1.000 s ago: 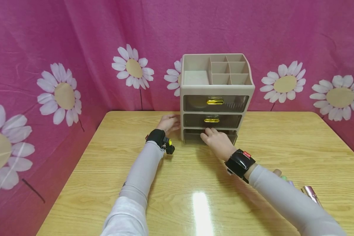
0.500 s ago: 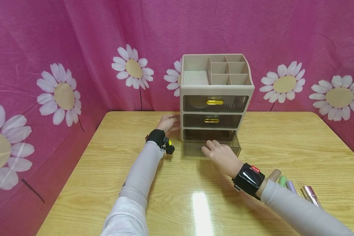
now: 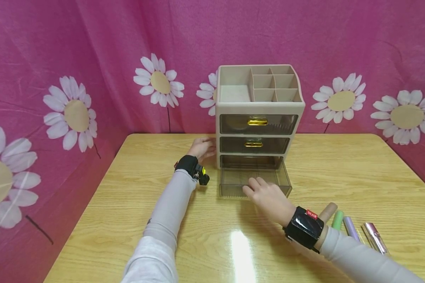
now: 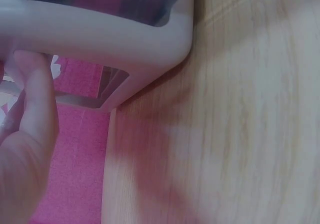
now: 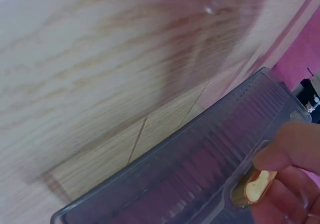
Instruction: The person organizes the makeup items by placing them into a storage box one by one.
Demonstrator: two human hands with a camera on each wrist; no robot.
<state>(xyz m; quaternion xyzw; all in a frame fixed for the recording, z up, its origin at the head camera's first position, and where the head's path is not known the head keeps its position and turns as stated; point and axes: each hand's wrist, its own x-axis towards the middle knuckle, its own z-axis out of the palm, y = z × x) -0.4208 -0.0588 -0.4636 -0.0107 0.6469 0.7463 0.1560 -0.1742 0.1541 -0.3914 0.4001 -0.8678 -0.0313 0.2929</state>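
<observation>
A beige drawer organizer stands at the back of the wooden table. Its bottom drawer, of smoky clear plastic, is pulled well out; nothing is visible inside. My right hand pinches this drawer's gold handle between thumb and fingers. The handle is hidden behind the hand in the head view. At the organizer's left side, my left hand touches the wall with fairly straight fingers. Its thumb rests against the pale frame in the left wrist view, and some fingertips are hidden.
Beside my right forearm lie a brown tube, a green tube, a purple tube and a shiny pink tube. The middle drawer and top drawer are closed. A pink flowered curtain hangs behind the table.
My right hand has drawn the bottom drawer from slightly ajar to far out, moving toward me. My left hand has stayed at the organizer's side. More of the tubes now shows.
</observation>
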